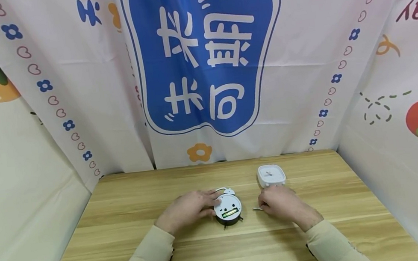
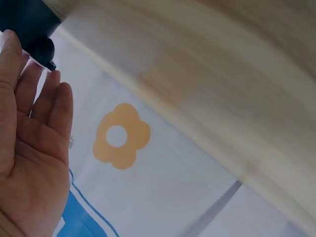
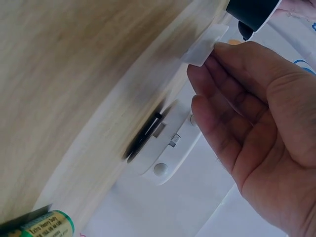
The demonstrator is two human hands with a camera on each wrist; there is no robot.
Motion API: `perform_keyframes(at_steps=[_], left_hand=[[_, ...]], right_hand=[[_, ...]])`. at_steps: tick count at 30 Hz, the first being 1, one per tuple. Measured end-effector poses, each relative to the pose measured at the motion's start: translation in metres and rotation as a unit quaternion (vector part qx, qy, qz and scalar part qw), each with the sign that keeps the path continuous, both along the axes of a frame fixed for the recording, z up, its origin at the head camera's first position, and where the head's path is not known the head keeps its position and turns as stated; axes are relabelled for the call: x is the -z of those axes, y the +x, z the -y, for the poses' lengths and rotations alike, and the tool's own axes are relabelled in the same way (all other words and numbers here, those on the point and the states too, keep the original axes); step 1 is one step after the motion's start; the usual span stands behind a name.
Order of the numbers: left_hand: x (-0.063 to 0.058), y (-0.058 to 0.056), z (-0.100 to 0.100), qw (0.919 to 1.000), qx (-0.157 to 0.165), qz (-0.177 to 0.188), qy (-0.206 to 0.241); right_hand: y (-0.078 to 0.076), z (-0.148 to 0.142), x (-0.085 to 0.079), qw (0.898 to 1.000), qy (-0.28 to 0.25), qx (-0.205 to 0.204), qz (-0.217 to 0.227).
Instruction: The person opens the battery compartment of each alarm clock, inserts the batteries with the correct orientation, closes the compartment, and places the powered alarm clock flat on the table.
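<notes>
A round alarm clock (image 1: 223, 205), with white back up and dark body, lies on the table. In its uncovered slot sits a green battery (image 1: 230, 213). My left hand (image 1: 190, 210) holds the clock at its left side, fingers reaching over the rim; the left wrist view shows this hand (image 2: 37, 133) against the dark casing (image 2: 27, 22). Between right thumb and fingers I pinch a thin whitish battery cover (image 3: 206, 45), right of the clock. The right hand (image 1: 281, 203) is just in front of a white square clock (image 1: 271, 175), without visibly gripping it.
In the right wrist view, another battery (image 3: 47, 227), labelled Extra Heavy Duty, lies on the table near the white clock's side. Printed cloth (image 1: 114, 115) hangs behind the wooden table (image 1: 130, 191) and along both sides.
</notes>
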State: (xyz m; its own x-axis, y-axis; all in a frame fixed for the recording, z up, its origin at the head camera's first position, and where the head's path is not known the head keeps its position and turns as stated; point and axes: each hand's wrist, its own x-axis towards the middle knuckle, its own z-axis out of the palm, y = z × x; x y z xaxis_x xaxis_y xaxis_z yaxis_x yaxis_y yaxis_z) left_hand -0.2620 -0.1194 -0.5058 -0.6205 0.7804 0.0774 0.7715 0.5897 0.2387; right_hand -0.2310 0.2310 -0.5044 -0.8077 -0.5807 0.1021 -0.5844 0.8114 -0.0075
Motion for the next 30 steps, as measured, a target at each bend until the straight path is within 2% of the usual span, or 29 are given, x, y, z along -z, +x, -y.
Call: perform_keyframes(at_steps=[4,14,21,30], left_hand=[[-0.004,0.006,-0.005,0.9998,-0.014,0.014,0.009],[-0.009,0.015,-0.015,0.9995,-0.027,-0.003,0.016],[-0.013,0.02,-0.019,0.999,-0.033,0.016,0.025],[-0.014,0.027,-0.024,0.9983,-0.057,0.009,-0.002]], right_hand=[[0.0,0.001,0.001,1.0,0.005,-0.003,-0.016],[0.005,0.006,-0.008,0.998,-0.026,-0.009,-0.057],[0.009,0.013,-0.018,0.997,-0.045,-0.008,-0.069],[0.012,0.028,-0.025,0.993,-0.065,-0.054,-0.087]])
